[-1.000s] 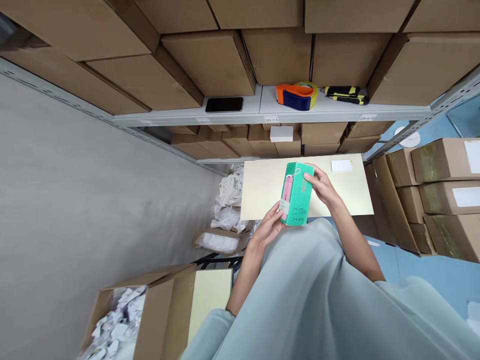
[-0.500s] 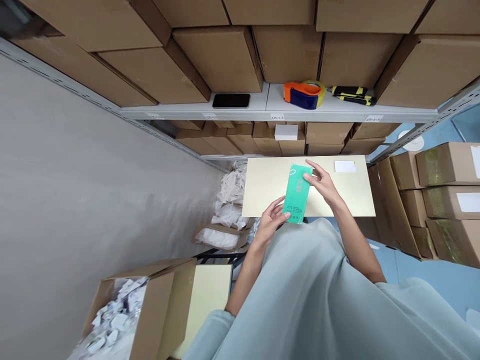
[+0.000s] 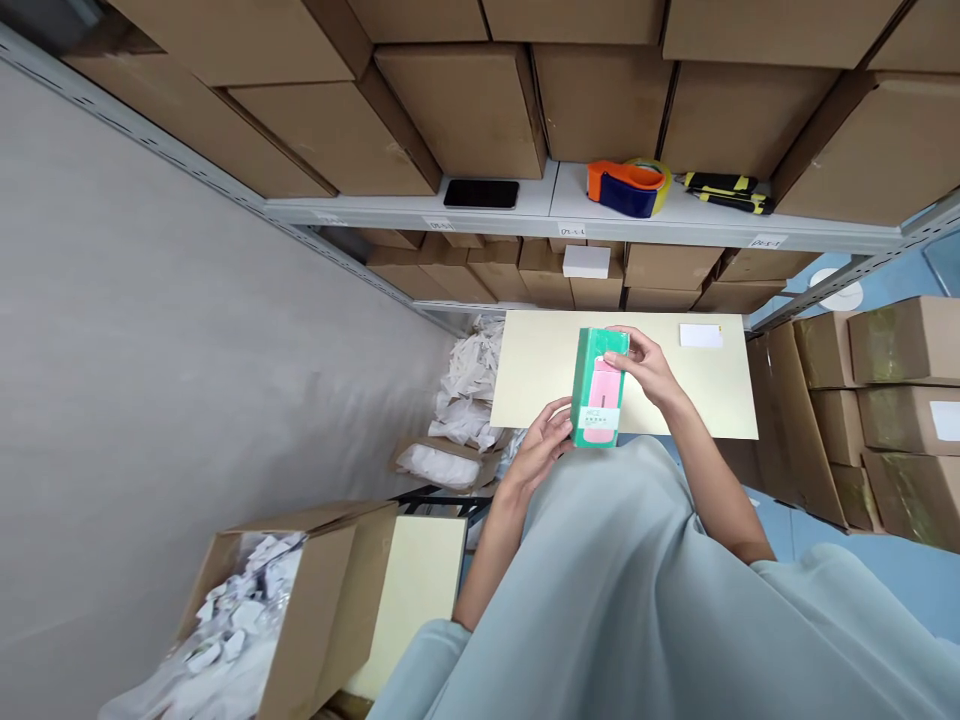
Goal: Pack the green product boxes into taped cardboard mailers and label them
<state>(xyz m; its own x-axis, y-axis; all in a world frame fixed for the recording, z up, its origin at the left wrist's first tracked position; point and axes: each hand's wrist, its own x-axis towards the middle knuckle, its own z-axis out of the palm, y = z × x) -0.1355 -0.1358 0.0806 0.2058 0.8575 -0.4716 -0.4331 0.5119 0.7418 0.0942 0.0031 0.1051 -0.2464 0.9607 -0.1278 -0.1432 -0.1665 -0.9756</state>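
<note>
A small green box (image 3: 598, 388) with a pink picture on its front is held upright between both hands over a pale cream board (image 3: 540, 368). My left hand (image 3: 544, 446) grips its lower left corner with curled fingers. My right hand (image 3: 646, 365) pinches its upper right edge. The pink side faces me. A small white card (image 3: 701, 336) lies on the board's far right corner.
A grey shelf (image 3: 555, 215) carries a black phone (image 3: 481, 193), an orange and blue tape dispenser (image 3: 628, 187) and a yellow-black tool (image 3: 726, 190). Brown cartons fill the shelves and stack at right (image 3: 896, 400). An open carton of white packets (image 3: 255, 620) stands at lower left.
The green box has been turned in my hands: half a second ago its plain green side showed, now the pink-printed front faces me. Both hands kept their hold.
</note>
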